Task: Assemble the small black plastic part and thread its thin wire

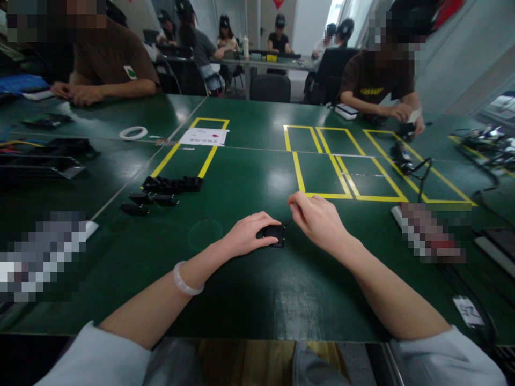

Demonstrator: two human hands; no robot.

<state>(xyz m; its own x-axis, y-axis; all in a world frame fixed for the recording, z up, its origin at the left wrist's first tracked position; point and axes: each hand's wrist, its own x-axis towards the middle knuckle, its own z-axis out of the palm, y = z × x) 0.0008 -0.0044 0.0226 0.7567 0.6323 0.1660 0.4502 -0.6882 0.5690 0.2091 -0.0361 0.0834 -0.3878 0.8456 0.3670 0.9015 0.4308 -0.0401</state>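
Note:
My left hand point(248, 234) rests on the green table point(249, 289) with its fingers closed over a small black box-shaped part point(274, 235), pressing it to the tabletop. My right hand point(317, 217) is just right of it, its fingertips pinched on a thin dark wire or pin point(288, 221) that sticks up from the part's right end. A pale bangle point(185, 280) circles my left wrist. Most of the part's left side is hidden under my fingers.
Several more black parts point(163, 190) lie to the left by yellow floor-tape outlines point(341, 171). A white tape ring point(133, 132) and a paper sheet point(204, 136) sit farther back. Other people work at the far corners. Cables point(406, 161) trail at the right.

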